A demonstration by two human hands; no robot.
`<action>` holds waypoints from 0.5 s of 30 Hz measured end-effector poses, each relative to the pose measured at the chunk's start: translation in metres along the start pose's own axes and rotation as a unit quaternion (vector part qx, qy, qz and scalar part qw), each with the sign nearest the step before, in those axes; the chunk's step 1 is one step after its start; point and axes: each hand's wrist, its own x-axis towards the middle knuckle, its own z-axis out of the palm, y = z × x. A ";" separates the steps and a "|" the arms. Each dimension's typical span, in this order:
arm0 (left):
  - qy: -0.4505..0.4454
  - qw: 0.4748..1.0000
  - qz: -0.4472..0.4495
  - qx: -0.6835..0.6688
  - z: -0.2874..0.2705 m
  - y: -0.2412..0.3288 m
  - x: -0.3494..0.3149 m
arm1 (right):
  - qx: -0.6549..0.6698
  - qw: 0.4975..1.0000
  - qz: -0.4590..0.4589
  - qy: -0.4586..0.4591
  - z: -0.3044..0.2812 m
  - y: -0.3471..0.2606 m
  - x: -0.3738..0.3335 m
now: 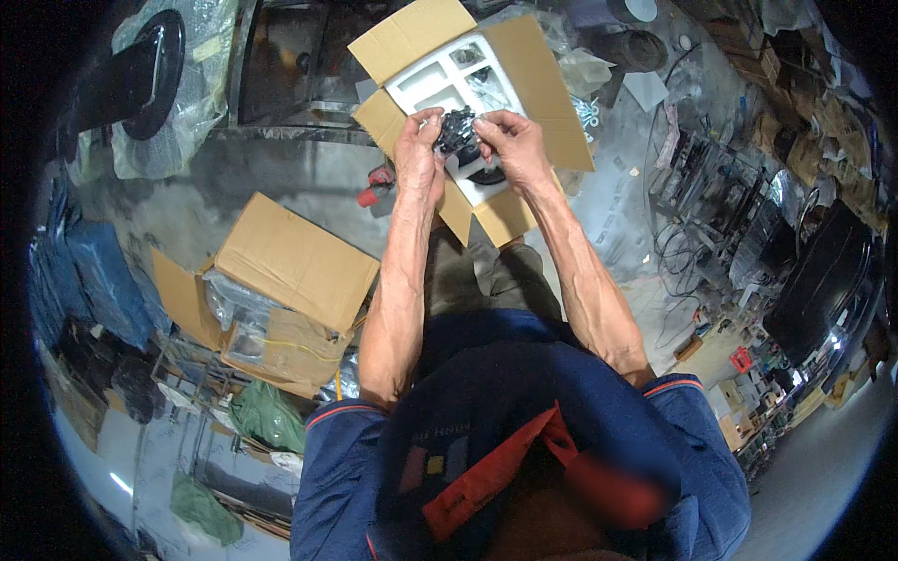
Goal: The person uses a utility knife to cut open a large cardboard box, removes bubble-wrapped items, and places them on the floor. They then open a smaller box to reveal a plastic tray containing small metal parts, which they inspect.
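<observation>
Head view, left hand [422, 145]: gripping the left side of the dark bundle [456, 129] between bent fingers and thumb; holding it up over the carton.
Right hand [519, 150]: pinching the bundle's right side; its lower fingers are curling in.
Dark bundle: hanging between both hands, glinting in spots; whether a bag is enclosing it, cannot tell.
Carton [538, 86]: standing with flaps spread; holding a white foam tray [433, 82] and a round black part [487, 175].
Spill hazard: uneven pulling or a slackening pinch could be scattering any small pieces into the tray's compartments.
</observation>
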 end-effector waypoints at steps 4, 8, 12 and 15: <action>-0.034 0.999 -0.010 -0.009 -0.006 0.003 0.005 | -0.047 0.997 -0.043 0.054 0.002 -0.016 0.014; -0.037 0.996 -0.017 0.078 -0.007 0.003 0.006 | -0.290 0.936 -0.165 0.110 0.000 -0.032 0.066; -0.028 0.996 -0.013 0.082 -0.004 -0.002 0.006 | -0.496 0.838 -0.209 0.090 0.006 -0.026 0.113; -0.020 0.999 -0.011 0.047 -0.002 -0.002 0.010 | -0.452 0.865 -0.201 0.088 0.005 -0.025 0.127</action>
